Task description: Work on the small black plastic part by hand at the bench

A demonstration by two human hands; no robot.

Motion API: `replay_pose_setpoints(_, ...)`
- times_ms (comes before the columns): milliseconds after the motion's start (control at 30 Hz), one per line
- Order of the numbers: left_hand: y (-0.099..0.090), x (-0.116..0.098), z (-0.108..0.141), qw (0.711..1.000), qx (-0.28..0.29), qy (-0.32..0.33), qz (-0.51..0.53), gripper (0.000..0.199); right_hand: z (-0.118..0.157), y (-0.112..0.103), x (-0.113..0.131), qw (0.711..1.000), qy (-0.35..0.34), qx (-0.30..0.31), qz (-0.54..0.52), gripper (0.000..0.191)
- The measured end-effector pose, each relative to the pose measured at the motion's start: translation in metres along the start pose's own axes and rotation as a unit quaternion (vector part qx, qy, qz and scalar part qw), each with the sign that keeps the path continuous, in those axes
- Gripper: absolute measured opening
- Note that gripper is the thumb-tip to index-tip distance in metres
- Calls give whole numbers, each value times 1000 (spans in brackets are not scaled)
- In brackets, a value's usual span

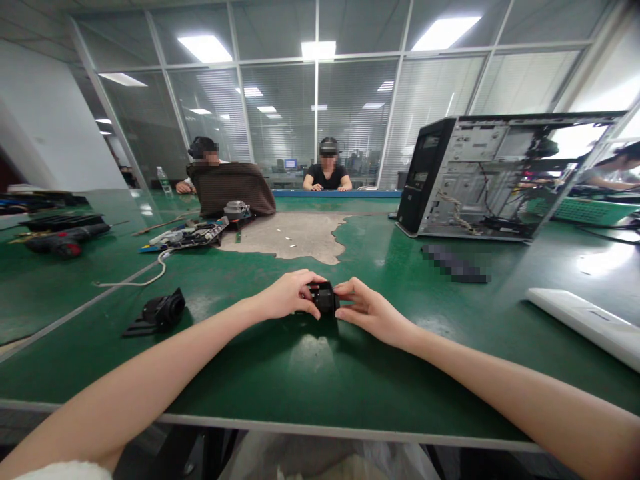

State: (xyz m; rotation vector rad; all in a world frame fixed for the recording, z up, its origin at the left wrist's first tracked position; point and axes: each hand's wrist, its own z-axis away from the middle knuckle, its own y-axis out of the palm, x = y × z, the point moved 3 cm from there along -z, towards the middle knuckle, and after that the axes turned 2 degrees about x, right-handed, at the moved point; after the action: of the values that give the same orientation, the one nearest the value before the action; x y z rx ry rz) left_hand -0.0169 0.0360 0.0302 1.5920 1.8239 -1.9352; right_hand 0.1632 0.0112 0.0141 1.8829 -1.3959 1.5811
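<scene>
A small black part [325,300] with a rounded body and a flat square plate at its right end is held just above the table in front of me. My left hand [295,293] wraps thumb and fingers round its left side. From the right, my right hand [367,310] pinches the edge of the square plate between thumb and fingertips. What lies inside my left fingers is partly hidden. To the left on the table stands another black part [163,310], with a round ring and a flat bracket, apart from both hands.
An opened computer case [465,180] stands at the back right, near a white slab-like device [590,323]. A circuit board [187,235], a white cable [160,270] and a power drill [67,240] lie left. Several people [328,170] sit around the green table [280,380].
</scene>
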Motion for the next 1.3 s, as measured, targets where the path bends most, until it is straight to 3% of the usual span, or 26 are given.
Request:
replay_pose_setpoints(133, 0, 0, 0, 1000, 1, 0, 1, 62, -3, -1, 0, 1000, 8, -8, 4, 15)
replay_pose_setpoints(333, -1, -4, 0, 1000, 5, -9, -10, 63, -1, -1, 1, 999, 39, 4, 8, 28)
replay_pose_setpoints(500, -1, -3, -1, 1000, -1, -8, -2, 62, 2, 1, 2, 1000, 13, 18, -3, 28)
replay_pose_setpoints(700, 0, -1, 0, 1000, 2, -9, 4, 62, -1, 0, 2, 999, 20, -10, 29, 17)
replay_pose_setpoints(900, 0, -2, 0, 1000, 6, -7, 9, 62, -1, 0, 3, 999, 38, 2, 24, 24)
replay_pose_setpoints(1067, 0, -1, 0, 1000, 1, -8, 8, 62, 1, 1, 4, 1000, -4, 12, 19, 26)
replay_pose_setpoints(1300, -1, -3, 0, 1000, 2, -14, 10, 62, -2, 0, 4, 1000, 1, -10, 25, 16)
